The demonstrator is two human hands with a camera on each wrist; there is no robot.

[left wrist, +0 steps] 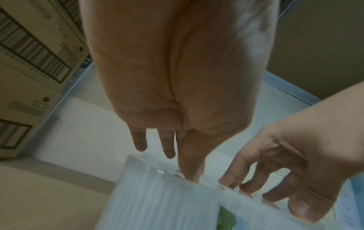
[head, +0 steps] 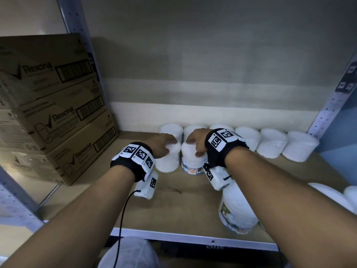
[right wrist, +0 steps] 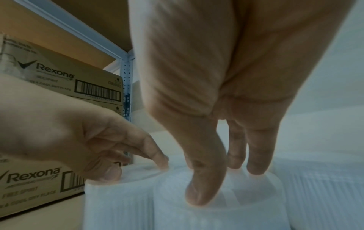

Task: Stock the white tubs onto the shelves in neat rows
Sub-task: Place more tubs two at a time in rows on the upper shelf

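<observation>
Toward the middle of the shelf [head: 185, 207], just in front of the back row, two white tubs are standing upright side by side, touching. The left hand [head: 161, 145] is resting on top of the left tub [head: 167, 161]; its fingers [left wrist: 140, 142] are reaching down over the lid and the thumb is pressing on the near rim, so the hand is gripping the tub from above. The right hand [head: 196, 141] is sitting on the right tub [head: 193, 161], fingers [right wrist: 258, 157] curling over the lid and the thumb pressing against the near side, gripping it likewise. This tub's "Cotton Buds" label is facing the front edge of the shelf.

Along the back edge, a row of white tubs [head: 270, 143] is running rightward to the right upright post [head: 328, 107], each touching its neighbour. Near the front edge, right of centre, another labelled tub [head: 237, 211] is showing partly under the right forearm; whether it is standing straight or tilting is hard to tell. At the far right edge more white lids [head: 347, 196] are peeking in.

Beyond the left post [head: 85, 47], stacked Rexona cartons [head: 48, 105] are filling the neighbouring bay.
</observation>
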